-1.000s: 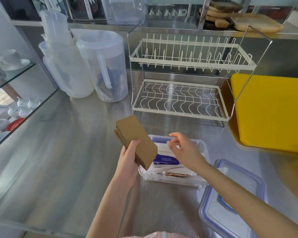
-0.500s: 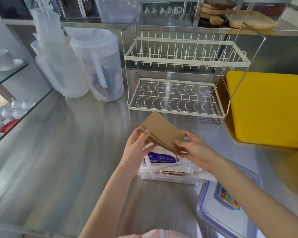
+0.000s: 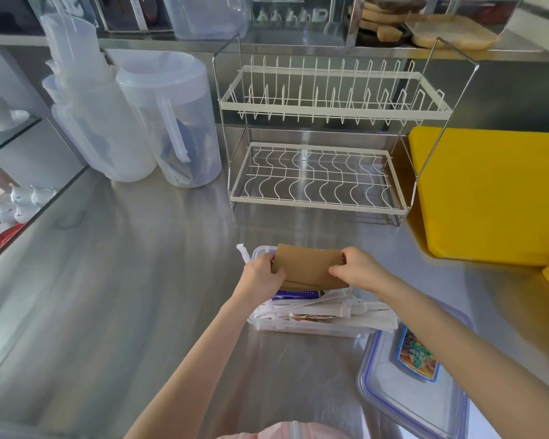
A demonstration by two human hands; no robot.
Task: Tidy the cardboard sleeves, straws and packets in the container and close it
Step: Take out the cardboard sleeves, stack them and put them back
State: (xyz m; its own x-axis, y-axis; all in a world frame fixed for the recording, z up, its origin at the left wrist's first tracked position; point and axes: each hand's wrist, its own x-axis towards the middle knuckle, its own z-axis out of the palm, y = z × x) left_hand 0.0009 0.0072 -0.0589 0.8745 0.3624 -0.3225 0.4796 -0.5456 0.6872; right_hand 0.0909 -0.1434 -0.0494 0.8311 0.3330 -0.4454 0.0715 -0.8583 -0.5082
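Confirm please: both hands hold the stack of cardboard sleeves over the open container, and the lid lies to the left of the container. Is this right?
Not quite. In the head view the lid lies to the right of the container, not the left. The rest holds: the left hand and right hand hold the cardboard sleeves over it.

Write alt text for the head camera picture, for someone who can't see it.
Two bare hands, left and right, hold a stack of brown cardboard sleeves over an open clear container of wrapped straws on a steel counter. Its lid lies at right; a wire dish rack stands behind.
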